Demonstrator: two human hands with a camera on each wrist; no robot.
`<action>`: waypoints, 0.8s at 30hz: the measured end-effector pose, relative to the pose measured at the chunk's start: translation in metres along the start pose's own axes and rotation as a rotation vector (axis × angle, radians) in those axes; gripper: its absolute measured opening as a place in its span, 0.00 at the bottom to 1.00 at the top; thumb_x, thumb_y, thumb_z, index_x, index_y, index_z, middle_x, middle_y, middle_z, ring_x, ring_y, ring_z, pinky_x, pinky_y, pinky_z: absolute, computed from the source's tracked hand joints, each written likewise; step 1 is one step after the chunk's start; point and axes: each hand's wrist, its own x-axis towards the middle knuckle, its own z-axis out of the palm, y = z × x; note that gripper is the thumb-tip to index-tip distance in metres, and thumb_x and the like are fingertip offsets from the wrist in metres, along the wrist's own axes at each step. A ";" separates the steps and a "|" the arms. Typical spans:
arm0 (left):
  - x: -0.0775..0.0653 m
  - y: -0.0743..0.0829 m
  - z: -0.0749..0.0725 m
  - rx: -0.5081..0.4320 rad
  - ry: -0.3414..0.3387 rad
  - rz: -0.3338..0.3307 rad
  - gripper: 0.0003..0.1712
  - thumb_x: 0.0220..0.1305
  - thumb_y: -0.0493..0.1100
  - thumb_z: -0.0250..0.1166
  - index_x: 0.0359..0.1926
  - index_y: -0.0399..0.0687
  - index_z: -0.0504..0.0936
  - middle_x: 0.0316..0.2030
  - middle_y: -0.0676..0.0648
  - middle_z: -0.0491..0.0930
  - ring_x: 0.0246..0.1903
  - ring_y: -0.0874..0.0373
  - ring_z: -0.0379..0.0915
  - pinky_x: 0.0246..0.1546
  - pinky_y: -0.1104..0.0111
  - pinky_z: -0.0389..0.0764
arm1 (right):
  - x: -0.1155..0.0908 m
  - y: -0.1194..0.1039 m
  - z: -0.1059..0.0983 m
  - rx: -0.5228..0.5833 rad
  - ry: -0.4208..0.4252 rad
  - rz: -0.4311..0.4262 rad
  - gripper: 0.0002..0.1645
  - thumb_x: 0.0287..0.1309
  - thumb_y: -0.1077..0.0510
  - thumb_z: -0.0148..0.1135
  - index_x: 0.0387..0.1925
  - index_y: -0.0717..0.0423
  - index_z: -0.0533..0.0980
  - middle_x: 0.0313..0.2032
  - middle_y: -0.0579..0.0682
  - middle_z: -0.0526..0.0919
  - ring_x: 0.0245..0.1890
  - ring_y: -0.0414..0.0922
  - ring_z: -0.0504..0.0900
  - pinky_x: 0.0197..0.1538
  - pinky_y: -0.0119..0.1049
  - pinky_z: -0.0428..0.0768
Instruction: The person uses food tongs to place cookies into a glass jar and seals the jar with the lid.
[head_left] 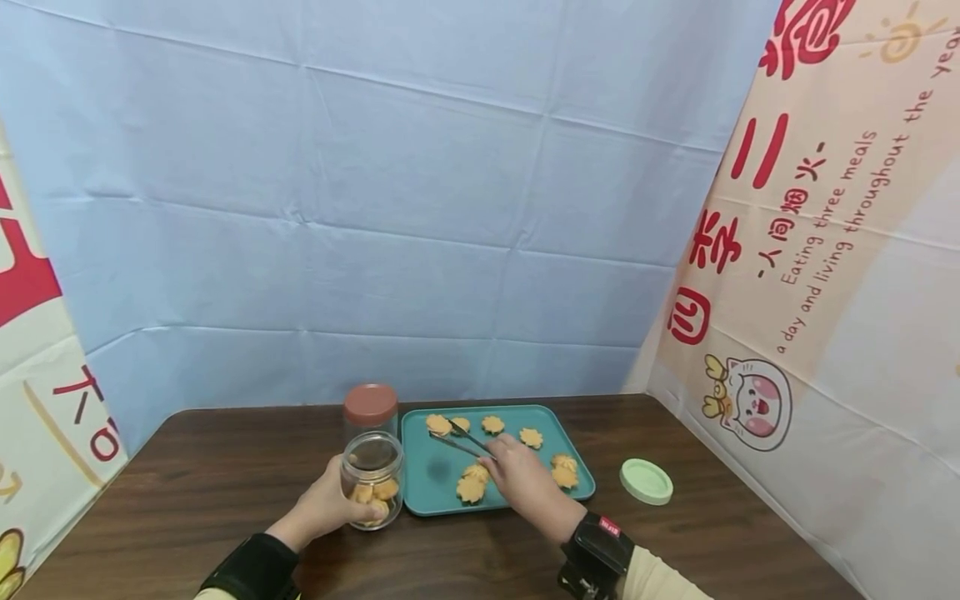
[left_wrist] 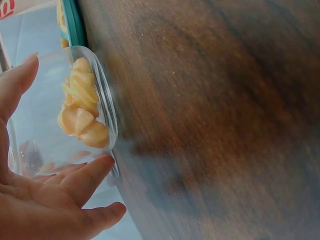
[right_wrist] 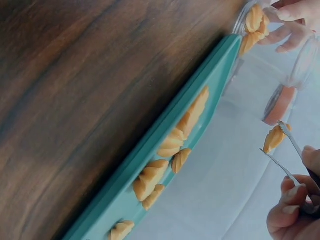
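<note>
My left hand (head_left: 330, 502) grips a clear jar (head_left: 372, 458), thumb on one side and fingers round the other. Inside the jar, whose top is uncovered, lie several flower-shaped cookies (left_wrist: 82, 105). Metal tongs (head_left: 468, 442) are held in my right hand (head_left: 527, 483), arms spread, over the teal tray (head_left: 435, 475). In the right wrist view a cookie (right_wrist: 274, 138) shows at the tong tips, against the upper one, with the lower tip just beside it. More cookies (head_left: 471, 489) are spread over the tray, some overlapping in pairs.
Behind the held jar stands a second clear jar with a reddish-brown lid (head_left: 371, 403). A pale green lid (head_left: 647, 482) lies on the dark wood table (head_left: 187, 483), right of the tray. Blue cloth (head_left: 420, 208) hangs along the back, printed cloth at both sides.
</note>
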 end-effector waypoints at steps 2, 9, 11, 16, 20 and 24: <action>0.000 -0.001 0.000 -0.001 -0.001 -0.002 0.59 0.47 0.42 0.79 0.68 0.23 0.50 0.56 0.27 0.69 0.58 0.29 0.64 0.54 0.40 0.67 | 0.000 0.000 -0.001 -0.002 0.002 -0.007 0.09 0.64 0.62 0.62 0.42 0.66 0.79 0.33 0.51 0.77 0.32 0.44 0.77 0.30 0.33 0.77; 0.001 -0.001 0.001 -0.001 0.005 0.001 0.58 0.46 0.41 0.80 0.67 0.23 0.51 0.56 0.28 0.70 0.57 0.30 0.66 0.54 0.40 0.67 | -0.002 -0.003 -0.007 0.004 -0.001 -0.029 0.08 0.64 0.63 0.61 0.42 0.65 0.79 0.33 0.51 0.76 0.31 0.43 0.76 0.29 0.33 0.76; 0.001 -0.001 0.001 0.000 0.007 -0.003 0.58 0.46 0.42 0.80 0.67 0.23 0.51 0.56 0.28 0.70 0.57 0.31 0.66 0.54 0.41 0.68 | -0.002 -0.004 -0.008 0.006 -0.003 -0.035 0.08 0.64 0.63 0.61 0.42 0.65 0.79 0.33 0.50 0.76 0.31 0.43 0.76 0.30 0.33 0.76; 0.001 0.001 0.001 -0.005 0.013 0.002 0.57 0.46 0.41 0.80 0.67 0.23 0.52 0.56 0.28 0.70 0.57 0.31 0.66 0.55 0.41 0.68 | -0.002 -0.009 -0.011 0.010 0.001 -0.053 0.08 0.65 0.62 0.61 0.42 0.64 0.79 0.34 0.51 0.76 0.32 0.43 0.76 0.29 0.33 0.75; 0.000 0.002 0.001 -0.016 0.013 0.019 0.57 0.45 0.40 0.80 0.66 0.23 0.53 0.57 0.28 0.68 0.58 0.30 0.65 0.56 0.41 0.67 | -0.002 -0.013 -0.013 0.015 0.007 -0.067 0.08 0.64 0.62 0.61 0.42 0.63 0.78 0.33 0.51 0.76 0.31 0.42 0.75 0.29 0.32 0.74; 0.000 0.001 0.001 -0.027 0.010 0.023 0.56 0.45 0.39 0.80 0.66 0.23 0.53 0.57 0.27 0.67 0.58 0.30 0.65 0.56 0.40 0.66 | -0.002 -0.016 -0.014 0.023 -0.003 -0.079 0.08 0.65 0.61 0.61 0.43 0.62 0.78 0.34 0.51 0.77 0.32 0.42 0.77 0.30 0.32 0.76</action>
